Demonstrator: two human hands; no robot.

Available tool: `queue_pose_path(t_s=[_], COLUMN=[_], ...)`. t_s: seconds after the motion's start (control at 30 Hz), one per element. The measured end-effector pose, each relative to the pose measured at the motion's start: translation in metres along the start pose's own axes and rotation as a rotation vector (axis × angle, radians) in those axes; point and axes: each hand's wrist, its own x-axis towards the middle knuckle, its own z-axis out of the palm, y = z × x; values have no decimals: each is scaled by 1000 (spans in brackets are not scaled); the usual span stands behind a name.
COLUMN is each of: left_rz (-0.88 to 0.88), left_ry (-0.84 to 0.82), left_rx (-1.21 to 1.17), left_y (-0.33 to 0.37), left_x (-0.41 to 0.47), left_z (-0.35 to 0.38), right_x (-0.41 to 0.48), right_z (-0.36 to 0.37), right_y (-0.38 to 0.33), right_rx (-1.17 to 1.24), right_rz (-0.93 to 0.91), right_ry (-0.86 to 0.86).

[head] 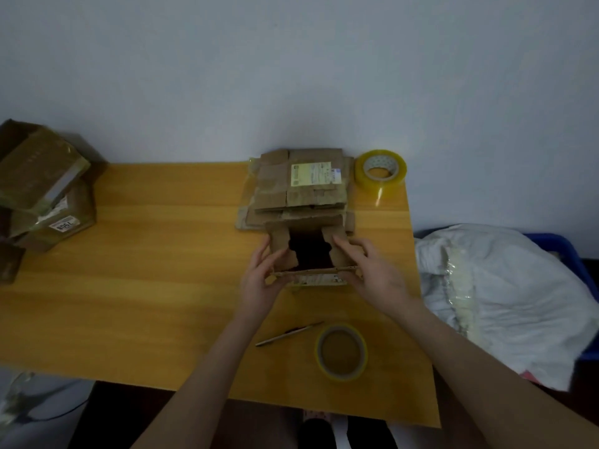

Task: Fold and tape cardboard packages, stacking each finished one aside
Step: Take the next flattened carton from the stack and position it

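A small brown cardboard box [310, 277] stands open-topped at the middle of the wooden table [146, 270]. My left hand [262, 280] grips its left side, thumb on the torn left flap. My right hand [372, 270] holds the right side, fingers curled over the right flap. The two side flaps are folded partly inward, leaving a dark gap between them. Behind the box lies a pile of flattened cardboard [301, 186] with a pale label on top. A thick roll of yellowish tape [380, 170] stands at the back right.
A thinner tape roll [342, 351] and a pen-like tool [288, 333] lie near the front edge. Taped finished boxes [45, 189] are stacked at the far left. A blue bin with white plastic bags [505, 293] sits right of the table. A wall backs the table.
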Motion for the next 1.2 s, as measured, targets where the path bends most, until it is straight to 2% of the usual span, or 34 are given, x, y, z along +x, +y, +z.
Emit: queue_pose_path(t_s=[0.13,0.2,0.33,0.43,0.53,0.6,0.7,0.77,0.93,1.1,1.2], left_rz=[37,-8,-183,-119,16,84,29,-26,-52,-89,-61], left_ry=[-76,-87,-80,-208,-308,-294,-270,-310,-328,-368,-403], left_rx=[56,54,-3,150,332,403,306,225,221,231,240], left_y=[-7,-4,10,15,11,5,3,6,9,14,13], left_x=[9,15,34,51,57,54,51,49,46,51,44], left_z=[-8,-12,-24,-35,-39,-36,-28,-22,-15,-17,-22], right_x=[6,8,11,17,24,29,32,32,34,32,26], right_z=[-5,-7,-4,-4,-9,-12,-11,-8,-1,-4,-2], right_y=[-8,-15,-25,-29,-32,-31,-28,-30,-35,-41,-44], right_rx=[32,83,200,226,158,87,117,178,87,116,74], right_rz=[-6,27,192,320,299,277,292,309,308,322,343], right_ry=[-54,-66,115,154,107,41,-22,9,50,8,38])
